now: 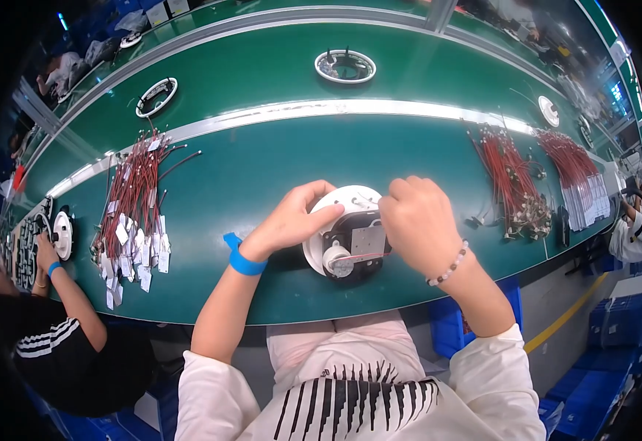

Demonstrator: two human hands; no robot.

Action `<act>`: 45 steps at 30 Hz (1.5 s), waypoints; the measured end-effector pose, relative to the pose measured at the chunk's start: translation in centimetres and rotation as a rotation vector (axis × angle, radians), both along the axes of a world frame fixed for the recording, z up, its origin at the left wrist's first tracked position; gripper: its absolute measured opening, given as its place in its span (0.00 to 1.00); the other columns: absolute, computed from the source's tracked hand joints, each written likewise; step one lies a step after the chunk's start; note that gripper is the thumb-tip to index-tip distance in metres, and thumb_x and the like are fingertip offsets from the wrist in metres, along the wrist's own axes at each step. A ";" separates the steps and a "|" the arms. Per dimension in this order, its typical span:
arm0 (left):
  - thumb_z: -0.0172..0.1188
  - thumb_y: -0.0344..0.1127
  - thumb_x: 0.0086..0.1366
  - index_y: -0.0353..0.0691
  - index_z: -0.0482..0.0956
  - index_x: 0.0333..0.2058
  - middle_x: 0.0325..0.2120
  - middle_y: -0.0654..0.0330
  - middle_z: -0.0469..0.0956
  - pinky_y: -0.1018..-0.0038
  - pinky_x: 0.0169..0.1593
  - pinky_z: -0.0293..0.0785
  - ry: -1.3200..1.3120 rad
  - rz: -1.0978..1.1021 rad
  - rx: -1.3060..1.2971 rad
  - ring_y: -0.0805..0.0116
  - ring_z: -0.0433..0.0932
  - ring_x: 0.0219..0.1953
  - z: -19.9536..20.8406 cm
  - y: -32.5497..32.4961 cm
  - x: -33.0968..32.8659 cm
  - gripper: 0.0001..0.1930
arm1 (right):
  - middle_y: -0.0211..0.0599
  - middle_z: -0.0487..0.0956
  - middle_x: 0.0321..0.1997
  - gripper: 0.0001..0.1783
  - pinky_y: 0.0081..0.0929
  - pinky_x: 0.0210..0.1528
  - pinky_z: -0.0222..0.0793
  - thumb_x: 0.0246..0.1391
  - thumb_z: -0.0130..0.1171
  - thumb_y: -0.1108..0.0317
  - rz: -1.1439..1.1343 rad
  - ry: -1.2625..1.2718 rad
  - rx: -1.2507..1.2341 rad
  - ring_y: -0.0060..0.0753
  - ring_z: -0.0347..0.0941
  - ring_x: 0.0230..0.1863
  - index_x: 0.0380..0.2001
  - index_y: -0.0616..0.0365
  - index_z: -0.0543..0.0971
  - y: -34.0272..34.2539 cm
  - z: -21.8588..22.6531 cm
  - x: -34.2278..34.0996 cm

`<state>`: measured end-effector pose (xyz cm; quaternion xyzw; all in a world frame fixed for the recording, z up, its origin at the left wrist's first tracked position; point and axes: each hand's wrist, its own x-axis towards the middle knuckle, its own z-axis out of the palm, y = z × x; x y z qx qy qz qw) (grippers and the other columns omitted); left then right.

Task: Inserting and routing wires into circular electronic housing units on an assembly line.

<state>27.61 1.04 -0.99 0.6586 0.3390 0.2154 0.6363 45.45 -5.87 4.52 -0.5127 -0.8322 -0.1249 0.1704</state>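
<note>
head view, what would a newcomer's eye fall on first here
Probably the white round unit near the front edge of the green table, with the left hand gripping its rim and the curled right hand at its other side. Next, the heap of red cables with white tags to the left, and the two red cable bundles to the right.

I see red wires w/ white tags (143, 213) bunched on bench's (225, 169) L side; another red-wire bundle (508, 173) R. Beyond the light strip (262, 113), 2 white-rimmed rings, L one (145, 95) & ctr one (330, 67). Co-worker (71, 360) in blk far L; blue bin (447, 331) below bench; yellow floor line (567, 316) lower R.
</note>
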 end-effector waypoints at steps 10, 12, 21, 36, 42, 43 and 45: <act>0.52 0.31 0.55 0.32 0.70 0.43 0.34 0.58 0.74 0.77 0.40 0.70 -0.045 0.039 0.231 0.74 0.72 0.36 0.0 -0.4 1.0 0.16 | 0.37 0.70 0.20 0.02 0.29 0.27 0.66 0.31 0.56 0.76 0.015 0.189 -0.103 0.37 0.68 0.25 0.15 0.59 0.76 1.8 -1.4 -0.7; 0.52 0.30 0.55 0.31 0.70 0.43 0.34 0.58 0.75 0.77 0.39 0.70 -0.031 0.047 0.191 0.74 0.72 0.35 -0.1 -0.5 1.1 0.16 | 0.37 0.71 0.21 0.03 0.26 0.27 0.66 0.32 0.57 0.76 0.057 0.327 -0.077 0.35 0.69 0.26 0.17 0.58 0.77 2.1 -1.5 -0.4; 0.53 0.31 0.54 0.30 0.70 0.43 0.34 0.56 0.75 0.77 0.40 0.69 -0.007 0.058 0.250 0.73 0.72 0.36 -0.1 -0.4 1.2 0.17 | 0.35 0.75 0.28 0.07 0.21 0.38 0.66 0.48 0.53 0.75 0.172 1.521 -0.379 0.24 0.70 0.31 0.31 0.67 0.76 2.9 -0.1 1.9; 0.52 0.31 0.55 0.31 0.69 0.44 0.35 0.58 0.74 0.78 0.40 0.69 -0.023 0.060 0.182 0.74 0.72 0.36 -0.1 -0.5 1.7 0.17 | 0.43 0.73 0.19 0.05 0.24 0.25 0.65 0.37 0.58 0.78 0.058 0.691 -0.409 0.37 0.72 0.21 0.24 0.63 0.75 0.0 1.7 1.5; 0.52 0.31 0.55 0.32 0.70 0.43 0.35 0.57 0.74 0.77 0.41 0.69 0.011 0.069 0.185 0.73 0.72 0.37 0.1 -0.4 1.9 0.16 | 0.42 0.73 0.21 0.03 0.32 0.26 0.65 0.37 0.54 0.79 0.176 0.349 -0.343 0.45 0.69 0.23 0.21 0.63 0.75 1.7 0.6 1.9; 0.52 0.31 0.55 0.32 0.70 0.43 0.35 0.57 0.74 0.77 0.41 0.69 0.001 0.065 0.194 0.73 0.72 0.37 0.0 -0.4 1.9 0.16 | 0.42 0.73 0.21 0.03 0.32 0.26 0.65 0.37 0.54 0.79 0.178 0.350 -0.347 0.45 0.69 0.23 0.21 0.63 0.75 1.9 0.6 2.0; 0.52 0.31 0.55 0.32 0.70 0.43 0.35 0.57 0.74 0.76 0.41 0.69 -0.007 0.063 0.199 0.73 0.72 0.37 0.0 -0.4 1.9 0.16 | 0.43 0.73 0.21 0.05 0.32 0.26 0.65 0.37 0.53 0.80 0.243 0.434 -0.354 0.45 0.69 0.23 0.22 0.63 0.75 2.2 0.5 2.1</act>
